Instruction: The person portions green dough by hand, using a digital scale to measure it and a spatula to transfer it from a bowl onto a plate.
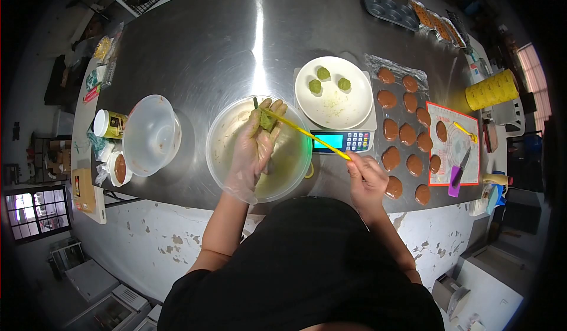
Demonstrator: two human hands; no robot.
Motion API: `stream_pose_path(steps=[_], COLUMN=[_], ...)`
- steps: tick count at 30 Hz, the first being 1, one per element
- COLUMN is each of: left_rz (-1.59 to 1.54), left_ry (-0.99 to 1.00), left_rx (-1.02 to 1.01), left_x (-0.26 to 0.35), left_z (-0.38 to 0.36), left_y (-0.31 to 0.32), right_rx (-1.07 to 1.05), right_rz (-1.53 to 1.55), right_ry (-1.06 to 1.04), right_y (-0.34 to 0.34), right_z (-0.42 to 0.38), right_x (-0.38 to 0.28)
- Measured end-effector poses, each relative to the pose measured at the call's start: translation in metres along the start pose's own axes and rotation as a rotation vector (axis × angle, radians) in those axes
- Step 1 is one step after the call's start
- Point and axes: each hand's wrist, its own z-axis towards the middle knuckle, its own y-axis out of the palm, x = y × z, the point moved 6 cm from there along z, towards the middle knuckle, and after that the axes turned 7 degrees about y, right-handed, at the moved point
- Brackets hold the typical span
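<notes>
My left hand (255, 145), in a clear plastic glove smeared with green, is palm up over a large translucent bowl (214, 168). A lump of green dough (267, 122) lies on its fingers. My right hand (367, 177), with no glove visible, grips the end of a long yellow spatula (319, 142). The spatula's far end reaches the dough in my left palm; its tip is partly hidden there. Green residue coats the inside of the bowl. Right of the bowl, a white plate (360, 109) holds 3 green balls (323, 72) and some crumbs, on a digital scale (341, 140).
Several brown discs (407, 134) lie on a dark sheet at the right. Beyond are a red-edged mat (434, 177), a purple-handled knife (456, 177) and a yellow roll (491, 90). Another translucent bowl (152, 136) and a jar (109, 124) stand left. A muffin tin (391, 12) is at the back.
</notes>
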Motion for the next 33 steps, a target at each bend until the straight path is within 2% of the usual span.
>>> stream_pose_path(steps=[2, 6, 11, 14, 17, 20, 23, 25, 28, 31, 33], left_rz=[-0.02, -0.174, -0.193, -0.275, -0.28, -0.272, -0.229, -0.083, -0.097, -0.186, -0.265], left_ry=[0.019, 0.088, 0.182, 0.193, 0.212, 0.201, 0.192, 0.198, 0.174, 0.189, 0.192], left_rx=[0.023, 0.049, 0.11, 0.15, 0.131, 0.08, 0.058, 0.023, 0.09, 0.029, 0.073], left_x=[0.0, 0.004, 0.009, 0.01, 0.013, 0.014, 0.011, 0.009, 0.007, 0.006, 0.003], left_z=[0.0, -0.003, -0.003, -0.002, -0.001, 0.0, -0.001, -0.004, -0.004, 0.001, 0.0], left_y=[0.001, -0.002, -0.006, -0.008, -0.008, -0.007, -0.007, -0.001, 0.001, -0.002, -0.002], right_rx=[0.03, -0.055, -0.177, -0.162, -0.118, -0.045, -0.028, -0.031, -0.049, -0.07, -0.087], right_rz=[-0.053, -0.136, -0.2, -0.218, -0.127, -0.055, -0.033, -0.024, -0.062, -0.102, -0.118], right_ry=[-0.096, -0.26, -0.355, -0.386, -0.342, -0.043, 0.046, 0.011, -0.083, -0.211, -0.284], right_y=[0.005, 0.014, 0.018, 0.016, 0.011, 0.01, 0.013, 0.017, 0.02, 0.022, 0.023], right_z=[-0.001, -0.007, -0.014, -0.015, -0.014, -0.01, -0.003, -0.003, -0.005, -0.01, -0.013], right_x=[-0.004, -0.012, -0.016, -0.019, -0.018, -0.004, -0.001, -0.005, -0.011, -0.016, -0.018])
